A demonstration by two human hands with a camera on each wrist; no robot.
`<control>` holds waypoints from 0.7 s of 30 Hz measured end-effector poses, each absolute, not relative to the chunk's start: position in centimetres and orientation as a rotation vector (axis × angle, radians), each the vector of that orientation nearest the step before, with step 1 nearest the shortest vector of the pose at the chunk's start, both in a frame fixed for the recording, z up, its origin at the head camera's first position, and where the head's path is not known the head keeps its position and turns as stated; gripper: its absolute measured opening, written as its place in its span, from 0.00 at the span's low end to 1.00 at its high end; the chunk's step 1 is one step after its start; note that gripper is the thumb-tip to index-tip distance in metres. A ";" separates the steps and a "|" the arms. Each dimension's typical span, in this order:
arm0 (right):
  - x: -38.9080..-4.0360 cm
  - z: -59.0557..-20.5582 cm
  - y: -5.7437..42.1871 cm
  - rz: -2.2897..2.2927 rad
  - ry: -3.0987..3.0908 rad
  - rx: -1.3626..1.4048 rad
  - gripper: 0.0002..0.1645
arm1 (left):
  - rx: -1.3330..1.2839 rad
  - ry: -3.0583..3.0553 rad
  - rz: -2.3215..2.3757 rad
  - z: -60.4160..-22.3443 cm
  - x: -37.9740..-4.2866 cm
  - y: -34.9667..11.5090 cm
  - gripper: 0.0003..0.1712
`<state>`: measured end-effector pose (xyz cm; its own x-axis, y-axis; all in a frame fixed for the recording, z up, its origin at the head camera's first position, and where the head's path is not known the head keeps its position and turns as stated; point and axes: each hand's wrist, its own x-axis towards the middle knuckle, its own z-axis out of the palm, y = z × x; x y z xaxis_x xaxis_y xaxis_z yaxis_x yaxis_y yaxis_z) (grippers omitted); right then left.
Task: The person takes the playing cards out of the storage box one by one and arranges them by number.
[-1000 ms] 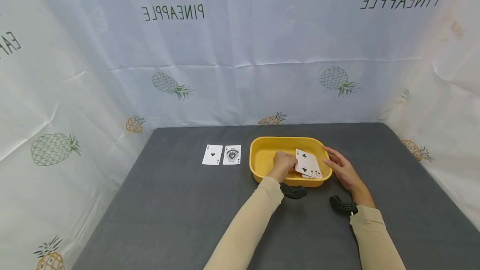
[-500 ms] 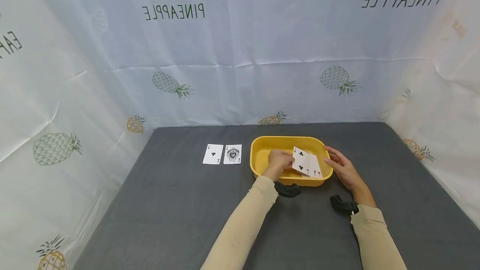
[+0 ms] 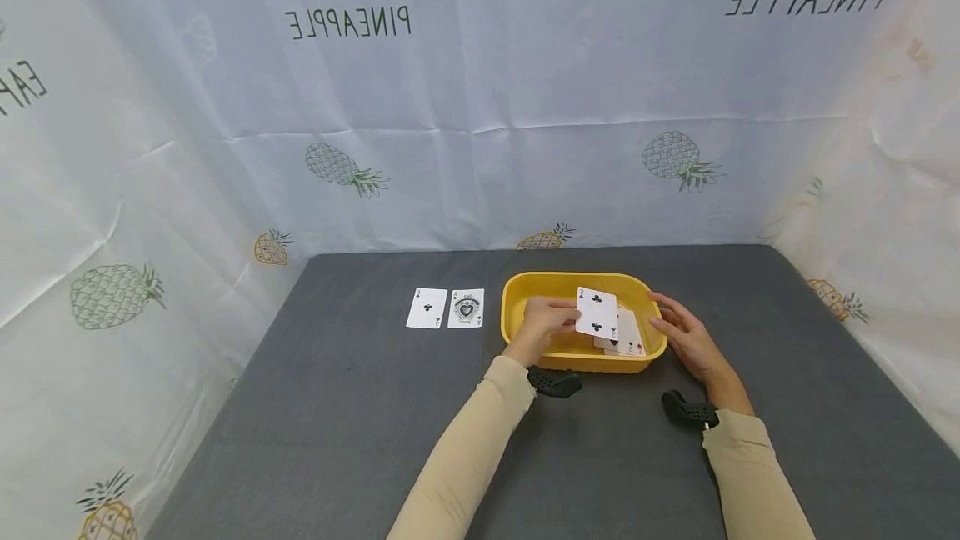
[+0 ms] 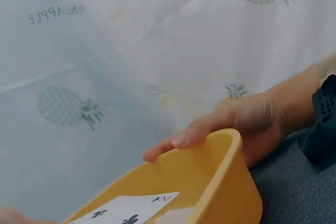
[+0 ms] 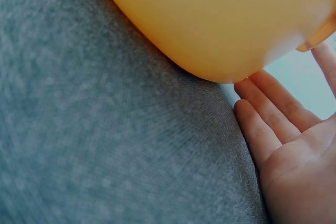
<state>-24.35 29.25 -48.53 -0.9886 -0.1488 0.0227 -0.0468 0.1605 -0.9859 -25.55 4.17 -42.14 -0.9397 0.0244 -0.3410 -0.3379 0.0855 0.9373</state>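
Observation:
In the head view, my left hand (image 3: 539, 324) pinches the edge of a two of clubs playing card (image 3: 597, 313), held face up over the yellow plastic tub (image 3: 551, 277). Beneath it, a few more cards (image 3: 632, 340) lie in the tub's right part, partly covered. My right hand (image 3: 695, 350) is at the tub's right end. Thumb and index fingertip touch the rim, as the left wrist view also shows. In the right wrist view, the other fingers (image 5: 273, 106) extend fairly straight against the tub's outer wall.
Left of the tub, an ace of clubs (image 3: 427, 308) and a card with an ornate black emblem (image 3: 466, 308) lie face up side by side on the dark grey tabletop (image 3: 337, 407). A white pineapple-print curtain (image 3: 480, 90) surrounds the table's back and sides.
My left hand has drawn the two of clubs leftward and up, off the cards in the tub, uncovering more of them. The right hand has stayed at the tub's end.

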 end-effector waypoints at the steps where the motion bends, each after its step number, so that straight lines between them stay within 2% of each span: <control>1: -24.3 -48.5 29.3 -1.970 2.334 -0.195 0.34 | -0.292 2.093 1.936 -42.0 -25.5 3.9 0.14; 21: -24.0 -48.2 29.3 -2.018 2.305 -0.304 0.33 | -0.160 2.080 1.930 -40.0 -24.5 -1.0 0.17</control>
